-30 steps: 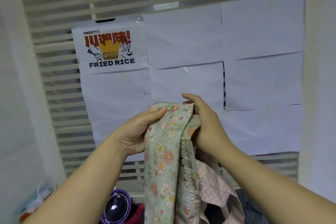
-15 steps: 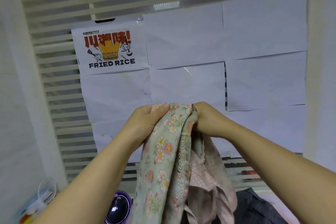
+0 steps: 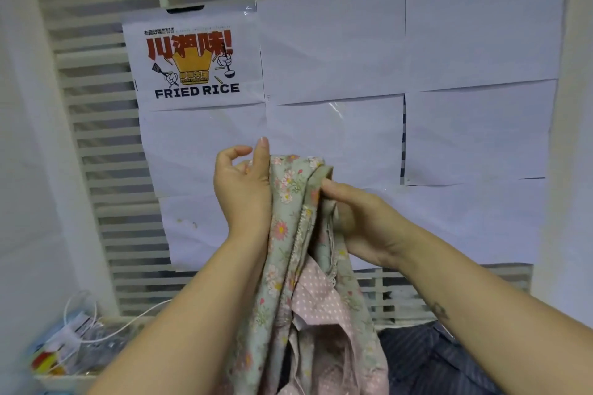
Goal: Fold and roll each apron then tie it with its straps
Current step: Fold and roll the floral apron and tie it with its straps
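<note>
Above and to the left of the hands, a printed poster [image 3: 192, 64] is fixed to a slatted wall [image 3: 96, 151]. It carries large red Chinese characters ending in an exclamation mark, a yellow crown-shaped emblem flanked by cartoon fists holding a spatula and a ladle, and the black words "FRIED RICE". The small line of print along its top is too fine to read. Blank white sheets [image 3: 475, 135] cover the wall directly behind and to the right of the hands.

The apron [image 3: 288, 189], pale green with a flower print, a lace edging and a pink dotted panel, is held up between the two hands and hangs straight down between the forearms. The left hand [image 3: 244, 189] lies against the apron's left edge, thumb straight up along the cloth and fingers curled behind, a scrap of the print showing between them. The right hand [image 3: 362, 221] pinches the bunched top fold from the right, thumb tip pressed on the cloth.

Below the right forearm lies a dark striped cloth [image 3: 433, 359]. Below and left of the left forearm, a blurred tray [image 3: 57, 377] holds colourful packets and a white cord [image 3: 122, 327].
</note>
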The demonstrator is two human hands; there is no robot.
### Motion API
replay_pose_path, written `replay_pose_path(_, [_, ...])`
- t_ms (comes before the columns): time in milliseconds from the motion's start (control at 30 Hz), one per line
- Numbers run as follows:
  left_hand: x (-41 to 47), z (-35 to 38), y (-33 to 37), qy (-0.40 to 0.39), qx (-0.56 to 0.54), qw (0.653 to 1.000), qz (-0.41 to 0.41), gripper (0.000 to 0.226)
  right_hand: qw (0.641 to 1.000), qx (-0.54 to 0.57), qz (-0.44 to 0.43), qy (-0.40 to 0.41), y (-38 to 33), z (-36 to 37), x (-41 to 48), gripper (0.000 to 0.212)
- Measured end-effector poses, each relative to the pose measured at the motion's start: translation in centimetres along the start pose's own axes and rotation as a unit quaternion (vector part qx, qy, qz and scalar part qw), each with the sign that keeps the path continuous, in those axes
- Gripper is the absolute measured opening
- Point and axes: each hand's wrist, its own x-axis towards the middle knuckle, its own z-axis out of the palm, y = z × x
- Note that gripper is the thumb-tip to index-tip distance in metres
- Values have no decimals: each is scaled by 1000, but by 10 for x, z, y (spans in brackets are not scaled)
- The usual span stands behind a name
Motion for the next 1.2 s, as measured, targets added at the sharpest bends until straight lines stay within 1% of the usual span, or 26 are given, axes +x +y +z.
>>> replay_pose_path(67, [-3,5,-1,37,-6,999,-3,22,997,-67,-24,-4,-1,10,-3,39])
replay_pose_path(100, [-6,9,0,49,-3,999,-7,22,992,-119,-41,22,1,12,-1,36])
replay_pose_path(167, [-7,16,-2,47,4,999,-18,20,969,-198,-69,134,4,11,6,28])
replay_pose_path(200, [-7,18,-3,25,1,999,-27,17,959,-205,-71,180,5,6,9,25])
replay_pose_path(233, [-8,17,-4,-14,-10,999,-41,13,955,-190,-64,217,5,1,10,24])
replay_pose_path(267, [-9,14,-6,-70,-22,995,-65,16,954,-162,-57,245,5,-8,10,23])
replay_pose_path(300, [-10,9,-10,-141,-24,986,-89,29,955,-129,-46,264,4,-16,8,23])
replay_pose_path(333, [-14,1,-14,-230,-7,967,-114,43,957,-93,-39,272,2,-23,6,22])
replay_pose_path(367, [-20,-6,-18,-325,13,934,-146,50,959,-54,-41,274,1,-29,3,21])
replay_pose_path(400, [-28,-13,-22,-407,24,894,-184,47,961,-16,-49,273,1,-34,1,20])
replay_pose_path(433, [-38,-18,-27,-457,15,859,-232,41,962,14,-51,270,2,-37,0,20])
replay_pose_path(467, [-45,-23,-33,-470,-4,839,-275,37,962,33,-45,269,4,-39,1,22])
replay_pose_path(500, [-50,-27,-41,-460,-16,837,-296,36,962,41,-33,267,6,-39,0,25])
replay_pose_path(567, [-56,-33,-61,-424,-18,857,-294,40,967,21,-6,254,12,-42,-2,32])
replay_pose_path(633, [-56,-39,-70,-374,-41,874,-307,50,969,-66,26,237,17,-49,-9,49])
replay_pose_path(700, [-53,-45,-76,-314,-79,887,-329,49,956,-173,72,225,28,-56,-23,74])
replay_pose_path(733, [-49,-49,-77,-290,-94,892,-335,47,951,-207,101,205,38,-58,-31,75])
replay_pose_path(800, [-42,-53,-78,-263,-106,899,-333,49,942,-262,156,136,60,-56,-44,54])
replay_pose_path(833, [-39,-54,-79,-259,-103,902,-328,60,931,-306,168,109,70,-54,-49,39])
replay_pose_path(900, [-36,-55,-81,-256,-84,909,-317,85,884,-428,148,114,84,-59,-51,13])
replay_pose_path(933, [-35,-55,-81,-252,-78,913,-312,85,859,-473,142,134,85,-65,-51,15])
replay_pose_path(967, [-33,-57,-83,-247,-78,915,-310,77,845,-491,142,159,82,-70,-51,20])
replay_pose_path(1033, [-30,-64,-85,-235,-83,918,-309,57,850,-458,138,221,70,-82,-52,21])
replay_pose_path(1067, [-29,-67,-86,-238,-81,918,-306,60,853,-437,122,257,62,-89,-52,20])
replay_pose_path(1133, [-30,-70,-88,-259,-51,920,-291,86,857,-382,87,334,43,-97,-52,20])
replay_pose_path(1200, [-37,-68,-87,-287,-31,913,-287,97,893,-228,73,382,27,-97,-47,19])
